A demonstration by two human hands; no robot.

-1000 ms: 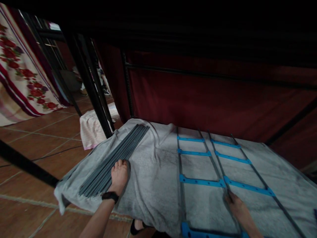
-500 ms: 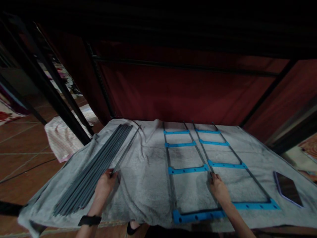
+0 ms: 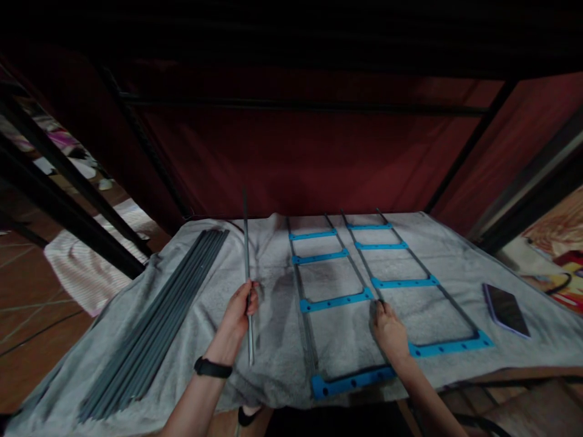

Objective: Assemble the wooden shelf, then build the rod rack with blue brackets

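Observation:
My left hand (image 3: 240, 306) is closed around a thin grey tube (image 3: 246, 249), raised above the blanket and pointing away from me. Left of it lies a bundle of several similar grey tubes (image 3: 159, 321). My right hand (image 3: 390, 332) is closed on a grey tube (image 3: 379, 296) between two ladder-like frames; its fingers hide which frame that tube belongs to. Each frame has grey side tubes joined by blue crossbars with holes. One blue crossbar (image 3: 337, 300) is on the left frame, another blue crossbar (image 3: 405, 283) on the right frame.
A grey blanket (image 3: 273, 340) covers the low surface beneath everything. A phone (image 3: 506, 309) lies at the right. Dark metal posts (image 3: 77, 212) stand at the left, with a red cloth (image 3: 291, 158) hanging behind. Striped fabric (image 3: 100, 261) drapes beyond the left edge.
My left hand has lifted the single tube from beside the bundle and moved it right, turning it more upright in view. My right hand stays at the frames. The view has shifted slightly.

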